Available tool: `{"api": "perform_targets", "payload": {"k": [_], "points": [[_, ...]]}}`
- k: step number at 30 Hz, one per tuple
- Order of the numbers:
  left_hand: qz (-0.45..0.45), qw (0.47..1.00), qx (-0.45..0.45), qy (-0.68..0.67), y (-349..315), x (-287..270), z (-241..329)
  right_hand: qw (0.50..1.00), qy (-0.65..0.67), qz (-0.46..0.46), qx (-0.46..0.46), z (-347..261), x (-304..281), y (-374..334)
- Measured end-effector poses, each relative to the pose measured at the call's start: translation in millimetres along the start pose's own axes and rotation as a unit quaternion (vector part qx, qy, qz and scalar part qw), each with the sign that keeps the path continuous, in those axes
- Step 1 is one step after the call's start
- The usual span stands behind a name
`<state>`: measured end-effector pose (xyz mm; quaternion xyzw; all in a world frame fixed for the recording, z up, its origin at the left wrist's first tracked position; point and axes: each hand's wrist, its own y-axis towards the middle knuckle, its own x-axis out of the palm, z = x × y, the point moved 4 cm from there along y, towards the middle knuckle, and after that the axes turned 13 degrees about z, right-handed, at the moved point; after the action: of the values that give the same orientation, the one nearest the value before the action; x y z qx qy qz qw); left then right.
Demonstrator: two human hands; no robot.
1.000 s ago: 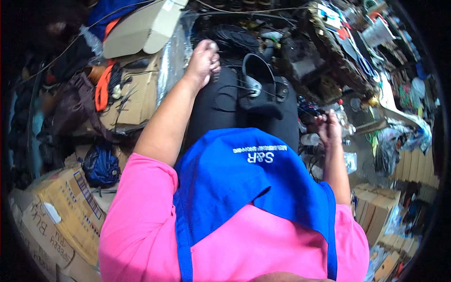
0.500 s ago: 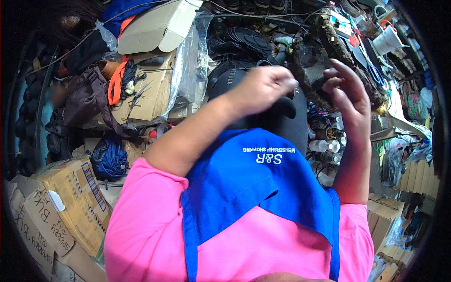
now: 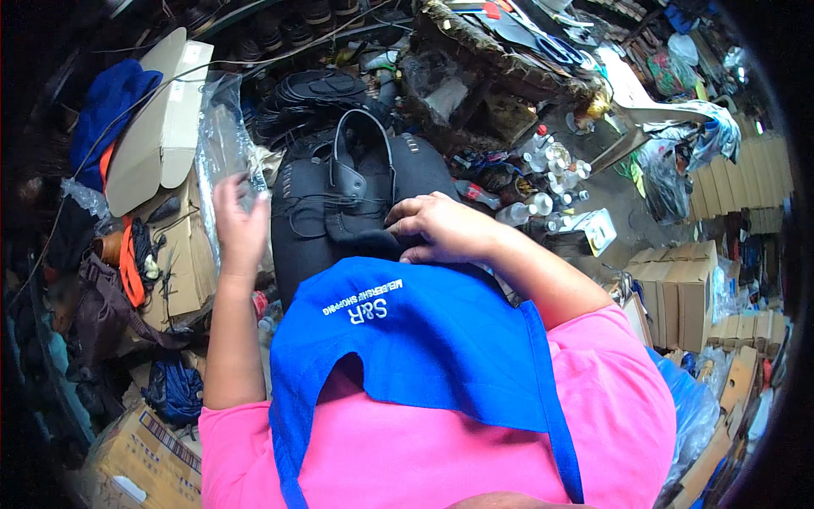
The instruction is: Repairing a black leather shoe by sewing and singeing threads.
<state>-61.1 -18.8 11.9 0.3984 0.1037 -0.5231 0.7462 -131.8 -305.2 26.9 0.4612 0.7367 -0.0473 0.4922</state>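
A black shoe [image 3: 363,231] lies across my dark-clad lap, toe toward me. Its opening, edged by a pale-rimmed collar, faces away, and thin dark laces [image 3: 343,200] hang loose over its front. My right hand [image 3: 445,227] is closed at the right side of the toe, fingers above and thumb below. To the left of the lap, my left hand [image 3: 239,222] is raised with fingers apart and slightly blurred, holding nothing visible. It hovers in front of a clear plastic sheet [image 3: 222,127].
Black flat pieces [image 3: 318,93] are stacked beyond my knees. Plastic bottles [image 3: 543,204] crowd the right side, below a rough, worn block [image 3: 483,64]. Cardboard [image 3: 161,127] and an orange strap [image 3: 130,267] lie at left. Boxes [image 3: 674,284] stand at right.
The view has swung to the right. My left hand has moved off the lap to the left, and its fingers have opened. My right hand has come down from mid-air onto the shoe.
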Motion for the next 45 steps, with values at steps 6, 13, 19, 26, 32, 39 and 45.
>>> {"api": "perform_targets", "payload": {"k": [6, 13, 19, 26, 32, 39, 45], "points": [[-0.286, 0.941, 0.16, -0.089, -13, 68, 95, 0.949, -0.107, 0.279, 0.099, 65, -126, 39], [-0.354, 0.893, 0.242, 0.138, -22, 100, 101, 0.766, -0.506, 0.15, 0.367, 188, -262, 22], [-0.309, 0.908, 0.253, 0.122, -27, 106, 87, 0.77, -0.495, -0.016, 0.402, 207, -267, 31], [-0.259, 0.943, 0.183, -0.102, -26, 93, 67, 0.793, -0.515, 0.01, 0.324, 207, -285, 36], [-0.117, 0.974, 0.102, -0.163, -29, 93, 72, 0.925, -0.065, 0.177, 0.329, 133, -262, -14], [-0.098, 0.977, 0.019, -0.187, -33, 103, 69, 0.766, 0.432, -0.062, 0.472, 37, -68, -66], [-0.085, 0.978, 0.016, -0.191, -34, 105, 70, 0.689, 0.486, -0.193, 0.502, 20, -42, -69]]}}
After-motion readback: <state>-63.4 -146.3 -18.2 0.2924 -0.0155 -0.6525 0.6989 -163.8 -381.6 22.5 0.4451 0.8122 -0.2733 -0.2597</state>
